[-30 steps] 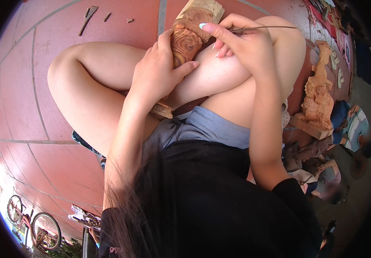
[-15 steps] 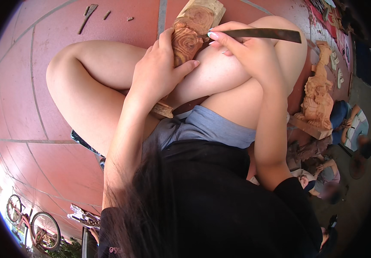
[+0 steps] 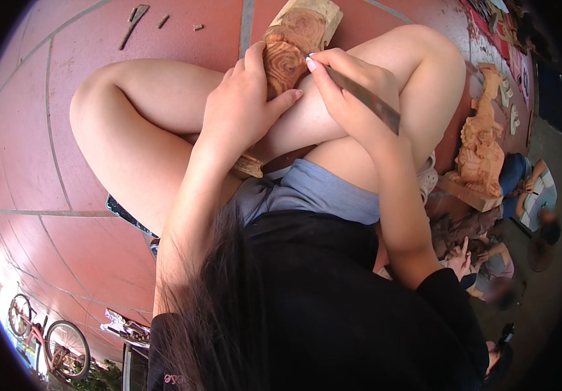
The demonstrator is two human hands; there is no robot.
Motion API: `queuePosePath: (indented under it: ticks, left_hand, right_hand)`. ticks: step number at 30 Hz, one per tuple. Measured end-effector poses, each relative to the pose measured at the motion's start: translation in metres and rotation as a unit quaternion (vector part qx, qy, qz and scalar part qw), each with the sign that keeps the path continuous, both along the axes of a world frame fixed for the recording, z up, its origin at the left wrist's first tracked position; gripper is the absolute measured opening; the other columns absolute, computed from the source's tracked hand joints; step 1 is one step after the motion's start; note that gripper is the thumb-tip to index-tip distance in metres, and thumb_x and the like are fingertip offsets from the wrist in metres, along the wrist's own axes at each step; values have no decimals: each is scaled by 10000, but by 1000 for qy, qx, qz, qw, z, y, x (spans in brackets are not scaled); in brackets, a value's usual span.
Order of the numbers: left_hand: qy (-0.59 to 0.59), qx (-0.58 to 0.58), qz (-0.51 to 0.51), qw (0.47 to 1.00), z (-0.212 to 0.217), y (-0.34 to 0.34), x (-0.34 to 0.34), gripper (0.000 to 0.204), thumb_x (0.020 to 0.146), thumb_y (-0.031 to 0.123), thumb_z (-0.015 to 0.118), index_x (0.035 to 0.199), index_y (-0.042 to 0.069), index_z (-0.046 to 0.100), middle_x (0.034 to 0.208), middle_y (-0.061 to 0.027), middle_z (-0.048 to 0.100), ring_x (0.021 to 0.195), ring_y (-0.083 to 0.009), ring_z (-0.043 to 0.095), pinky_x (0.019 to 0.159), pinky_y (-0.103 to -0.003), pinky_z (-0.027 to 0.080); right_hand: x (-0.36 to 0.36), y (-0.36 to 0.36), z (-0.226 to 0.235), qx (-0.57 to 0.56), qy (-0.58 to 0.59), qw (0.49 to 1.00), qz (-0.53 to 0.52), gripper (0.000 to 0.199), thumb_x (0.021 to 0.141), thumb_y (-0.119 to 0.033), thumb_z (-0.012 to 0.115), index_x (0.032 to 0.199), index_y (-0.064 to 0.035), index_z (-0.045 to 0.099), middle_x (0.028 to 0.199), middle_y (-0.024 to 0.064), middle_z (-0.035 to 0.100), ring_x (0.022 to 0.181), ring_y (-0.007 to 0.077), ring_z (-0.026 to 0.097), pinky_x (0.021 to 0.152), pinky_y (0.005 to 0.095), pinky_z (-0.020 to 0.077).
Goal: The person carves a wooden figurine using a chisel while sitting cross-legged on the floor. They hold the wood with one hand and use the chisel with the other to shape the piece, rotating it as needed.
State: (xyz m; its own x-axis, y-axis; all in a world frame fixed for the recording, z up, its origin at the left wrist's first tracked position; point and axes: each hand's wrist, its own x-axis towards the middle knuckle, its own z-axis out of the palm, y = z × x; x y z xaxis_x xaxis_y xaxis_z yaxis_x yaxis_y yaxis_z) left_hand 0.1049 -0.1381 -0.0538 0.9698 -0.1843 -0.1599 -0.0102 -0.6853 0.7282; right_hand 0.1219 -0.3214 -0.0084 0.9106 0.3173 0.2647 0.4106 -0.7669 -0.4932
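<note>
My left hand (image 3: pixel 238 111) is wrapped round the left side of a carved wooden block (image 3: pixel 286 64), with its thumb on the near edge. Rounded shapes with reddish grain rings show on the block's top, and its far end is pale and squared. In a pinch grip, my right hand (image 3: pixel 349 88) holds a flat, dark metal carving blade (image 3: pixel 369 102) at the block's right side. The blade slants back over the hand toward the wrist; its working tip is hidden by the fingers. My crossed legs lie under and around the block.
Wood scraps (image 3: pixel 134 27) lie on the red tiled floor (image 3: pixel 98 241). A pale wooden stick (image 3: pixel 250 165) sits between my legs. On the right stands a tall carved wooden figure (image 3: pixel 480 150), with other people sitting beyond it. A bicycle (image 3: pixel 66 350) is at lower left.
My right hand has shifted left, and the blade's back end has swung down toward my wrist. My left hand and the block have barely moved.
</note>
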Motion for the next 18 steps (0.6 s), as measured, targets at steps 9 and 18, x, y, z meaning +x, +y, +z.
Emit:
queuePosePath:
  ticks: [9,18]
  left_hand:
    - [1,9,-1,1000,2,0,-1,836,875,455,750,1452,-15,369,1251,-282,645,1181,-398,634,958,-444,515]
    - [-5,4,2,1000,1,0,-1,843,864,459,759,1450,-9,375,1272,-266,641,1200,-393,624,964,-449,511]
  right_hand:
    - [-4,-8,-8,54,-38,997,35,69,897,-122,721,921,-60,707,769,100,718,634,265,690,565,340,527]
    - [-6,-3,-9,83,-6,996,16,77,904,-122,726,928,-49,730,801,109,731,653,255,704,584,329,537]
